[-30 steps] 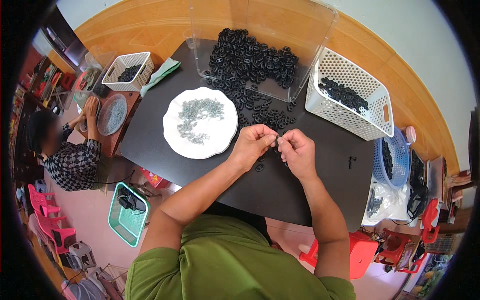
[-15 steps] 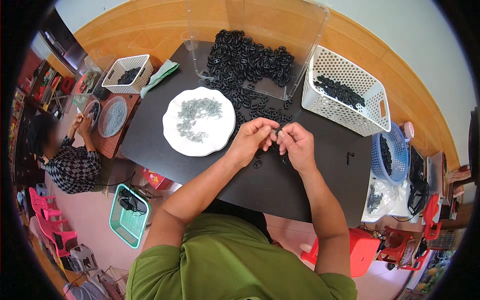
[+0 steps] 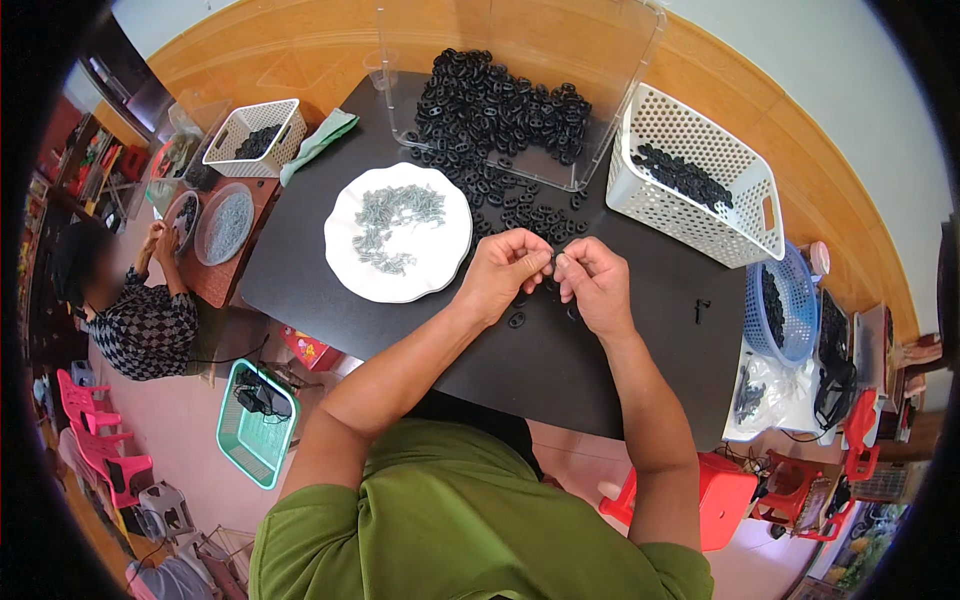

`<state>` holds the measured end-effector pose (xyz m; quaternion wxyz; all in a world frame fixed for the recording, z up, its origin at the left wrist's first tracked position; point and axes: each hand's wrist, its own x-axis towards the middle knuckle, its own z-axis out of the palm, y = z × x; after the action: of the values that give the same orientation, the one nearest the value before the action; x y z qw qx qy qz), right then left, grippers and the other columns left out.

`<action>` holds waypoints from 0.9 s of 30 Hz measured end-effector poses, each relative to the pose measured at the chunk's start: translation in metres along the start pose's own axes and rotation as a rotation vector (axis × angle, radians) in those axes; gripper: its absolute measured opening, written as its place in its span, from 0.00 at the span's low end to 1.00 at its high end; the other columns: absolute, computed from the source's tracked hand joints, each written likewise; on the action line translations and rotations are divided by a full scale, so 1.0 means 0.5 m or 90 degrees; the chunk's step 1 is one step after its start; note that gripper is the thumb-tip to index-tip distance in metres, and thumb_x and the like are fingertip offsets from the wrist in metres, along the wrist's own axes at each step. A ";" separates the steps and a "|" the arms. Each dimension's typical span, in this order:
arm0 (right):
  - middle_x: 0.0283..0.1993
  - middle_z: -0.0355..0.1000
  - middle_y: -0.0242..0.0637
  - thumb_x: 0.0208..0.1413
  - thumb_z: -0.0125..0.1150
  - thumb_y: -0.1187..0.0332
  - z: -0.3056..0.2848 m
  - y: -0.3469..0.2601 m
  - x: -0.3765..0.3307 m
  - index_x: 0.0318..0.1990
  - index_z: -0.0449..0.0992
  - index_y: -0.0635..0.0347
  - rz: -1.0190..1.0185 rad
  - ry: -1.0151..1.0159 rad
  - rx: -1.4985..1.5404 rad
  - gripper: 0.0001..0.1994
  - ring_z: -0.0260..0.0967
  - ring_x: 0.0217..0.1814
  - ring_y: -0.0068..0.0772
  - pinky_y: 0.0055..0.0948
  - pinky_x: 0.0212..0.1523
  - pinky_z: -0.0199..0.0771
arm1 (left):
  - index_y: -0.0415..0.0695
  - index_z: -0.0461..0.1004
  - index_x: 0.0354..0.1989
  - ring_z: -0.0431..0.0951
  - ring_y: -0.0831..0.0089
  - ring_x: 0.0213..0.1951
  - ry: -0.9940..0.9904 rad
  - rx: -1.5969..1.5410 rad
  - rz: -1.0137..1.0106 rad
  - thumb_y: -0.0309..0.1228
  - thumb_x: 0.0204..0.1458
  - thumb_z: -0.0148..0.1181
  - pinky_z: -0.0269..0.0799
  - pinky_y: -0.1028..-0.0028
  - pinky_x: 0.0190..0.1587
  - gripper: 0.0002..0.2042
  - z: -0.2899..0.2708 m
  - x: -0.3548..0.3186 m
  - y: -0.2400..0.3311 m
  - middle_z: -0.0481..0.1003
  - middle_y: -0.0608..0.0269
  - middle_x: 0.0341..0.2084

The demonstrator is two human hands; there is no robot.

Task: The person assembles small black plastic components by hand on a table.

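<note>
Over the dark table my left hand (image 3: pixel 508 268) and my right hand (image 3: pixel 597 285) meet, both with thumb and fingers pinched. Between their fingertips is a small black plastic part, mostly covered by the fingers. Just beyond them lies a spread of black oval two-holed pieces (image 3: pixel 535 213), running back to a heap (image 3: pixel 490 110) in a clear plastic bin (image 3: pixel 545 180) tipped toward me. One loose oval piece (image 3: pixel 516 320) rests below my left hand. To the left, a white scalloped plate (image 3: pixel 345 270) carries many small silvery pins (image 3: pixel 400 207).
A white perforated basket (image 3: pixel 690 230) of black parts stands at the right, with a blue basket (image 3: pixel 797 320) beyond the table edge. Two small black pieces (image 3: pixel 700 309) lie on the right tabletop. Another person (image 3: pixel 140 320) works at a side table on the left, near a green basket (image 3: pixel 240 455).
My fingertips have drawn slightly closer around the small black part, which shows less now. The whole view has shifted a little; the hands stay in nearly the same place.
</note>
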<state>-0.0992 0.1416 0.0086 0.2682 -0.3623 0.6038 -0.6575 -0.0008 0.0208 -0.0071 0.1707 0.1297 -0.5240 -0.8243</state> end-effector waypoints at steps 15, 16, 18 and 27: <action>0.21 0.67 0.32 0.53 0.53 0.72 -0.064 0.010 0.023 0.26 0.69 0.62 0.018 0.078 0.218 0.06 0.60 0.16 0.16 0.16 0.14 0.61 | 0.39 0.73 0.26 0.67 0.60 0.37 0.060 0.933 0.285 0.28 0.34 0.66 0.67 0.67 0.35 0.11 0.055 -0.032 0.005 0.66 0.59 0.30; 0.21 0.67 0.32 0.53 0.53 0.72 -0.063 0.010 0.023 0.26 0.69 0.62 0.018 0.075 0.214 0.06 0.60 0.16 0.16 0.16 0.14 0.61 | 0.39 0.73 0.26 0.67 0.60 0.37 0.058 0.935 0.285 0.28 0.34 0.66 0.67 0.67 0.35 0.11 0.056 -0.030 0.002 0.66 0.59 0.30; 0.21 0.67 0.31 0.53 0.54 0.72 -0.063 0.010 0.022 0.26 0.69 0.62 0.018 0.071 0.210 0.06 0.60 0.16 0.15 0.16 0.14 0.61 | 0.39 0.72 0.26 0.67 0.60 0.37 0.056 0.923 0.283 0.27 0.34 0.66 0.67 0.67 0.35 0.11 0.056 -0.026 0.001 0.66 0.59 0.30; 0.22 0.68 0.32 0.53 0.54 0.72 -0.068 0.005 0.025 0.27 0.69 0.63 0.032 0.047 0.203 0.06 0.60 0.16 0.15 0.15 0.14 0.61 | 0.39 0.69 0.27 0.71 0.68 0.30 0.008 0.819 0.368 0.22 0.38 0.62 0.67 0.72 0.32 0.08 0.041 -0.015 0.004 0.69 0.65 0.24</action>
<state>-0.1342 0.1519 0.0079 0.3165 -0.2755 0.5102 -0.7507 -0.0019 0.0399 0.0037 0.2752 0.0655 -0.9198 -0.2721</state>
